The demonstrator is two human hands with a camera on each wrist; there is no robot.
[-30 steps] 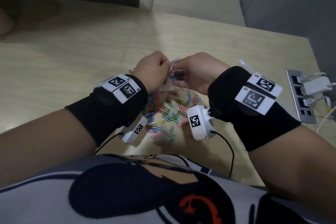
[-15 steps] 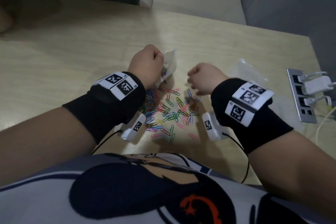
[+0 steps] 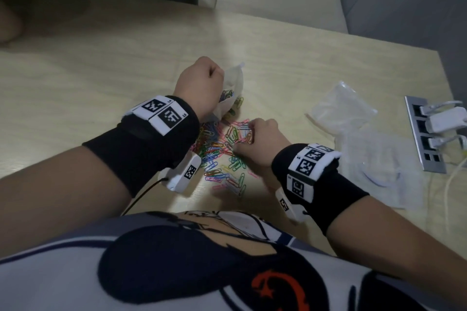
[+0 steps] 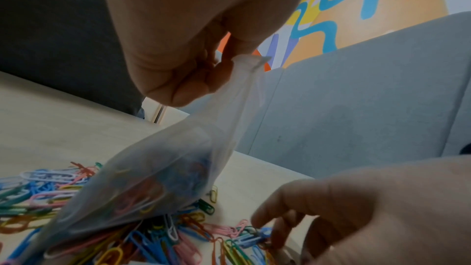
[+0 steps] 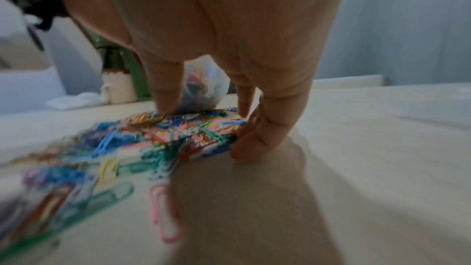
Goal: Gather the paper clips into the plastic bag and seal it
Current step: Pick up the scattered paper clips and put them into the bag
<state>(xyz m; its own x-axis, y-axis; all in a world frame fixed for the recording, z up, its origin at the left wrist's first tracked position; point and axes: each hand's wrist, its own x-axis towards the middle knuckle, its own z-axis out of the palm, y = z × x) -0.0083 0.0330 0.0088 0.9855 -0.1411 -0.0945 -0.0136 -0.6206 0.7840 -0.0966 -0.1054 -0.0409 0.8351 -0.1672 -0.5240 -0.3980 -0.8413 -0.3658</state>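
Head view shows the right hand [image 3: 260, 141] low over the near right edge of the paper clips [image 3: 222, 154], fingers curled down into the heap. Its wrist view shows the fingertips [image 5: 244, 148] on the worktop [image 3: 126, 53] with clips bunched between thumb and fingers, so it looks to be closing on a small bunch, though blur hides how firm the grip is. The left hand [image 3: 202, 86] pinches the top of the plastic bag [image 4: 158, 178] between thumb and fingers, holding it up at the far left of the heap, its bottom resting on loose clips and already part filled. Most clips are still spread on the worktop between the wrists. To do this step well, I judge the right hand should rake a compact cluster together before lifting, since single clips slide and tangled ones trail. The left should keep the mouth spread and tilted toward the right hand. Spare bags [image 3: 343, 108] lie well right.
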